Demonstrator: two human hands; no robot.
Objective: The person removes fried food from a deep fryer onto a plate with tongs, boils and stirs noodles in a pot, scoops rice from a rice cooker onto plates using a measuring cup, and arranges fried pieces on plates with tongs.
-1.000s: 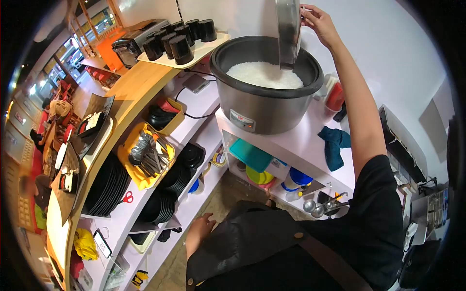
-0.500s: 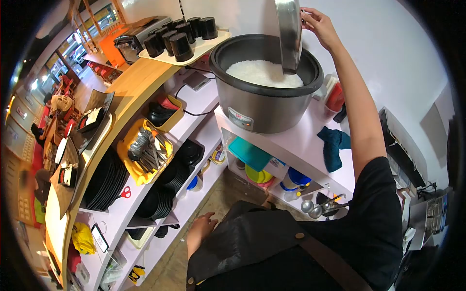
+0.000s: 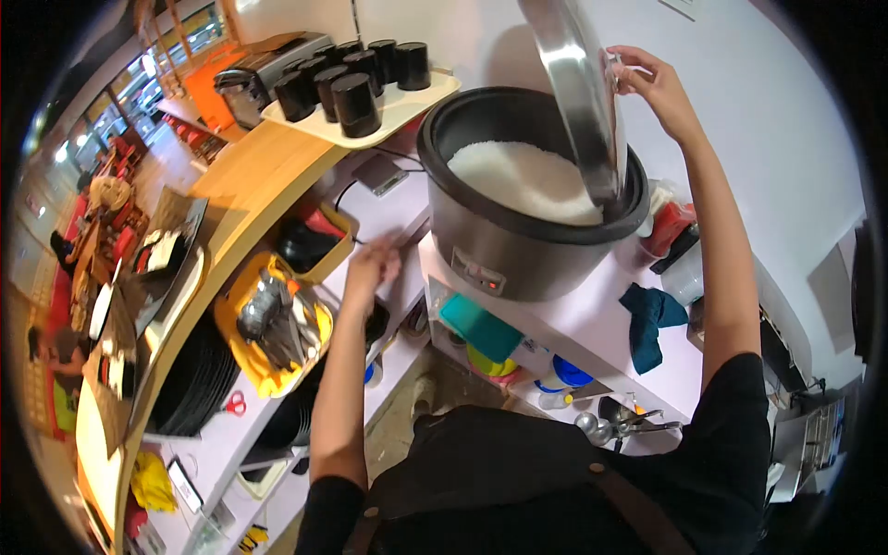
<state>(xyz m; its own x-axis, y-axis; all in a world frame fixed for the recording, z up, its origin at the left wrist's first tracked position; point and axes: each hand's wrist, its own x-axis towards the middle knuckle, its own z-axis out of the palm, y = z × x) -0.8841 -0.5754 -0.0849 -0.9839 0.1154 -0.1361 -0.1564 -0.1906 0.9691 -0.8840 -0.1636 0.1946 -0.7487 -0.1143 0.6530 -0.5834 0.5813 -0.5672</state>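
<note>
A metal lid (image 3: pixel 578 92) stands nearly upright over the right part of a large rice cooker (image 3: pixel 518 250), its lower edge at the inner rim. My right hand (image 3: pixel 647 81) pinches the lid by its knob. White rice (image 3: pixel 523 180) shows inside the dark pot. My left hand (image 3: pixel 377 265) is in the air left of the cooker, near the shelf with the cutlery basket (image 3: pixel 268 324); its fingers are smeared by motion, so what they hold, if anything, cannot be made out.
Black cups (image 3: pixel 356 106) stand on a cream tray (image 3: pixel 450 88) behind left. A teal cloth (image 3: pixel 647 324) lies right of the cooker, near a container with a red item (image 3: pixel 668 227). Ladles (image 3: pixel 615 427) and a teal lid or tray (image 3: pixel 479 326) are below. Black plates (image 3: pixel 194 379) fill the left shelf.
My left hand has risen from beside the apron to the shelf left of the cooker. The lid now tilts more, and the view has shifted, with the cooker lower and further right.
</note>
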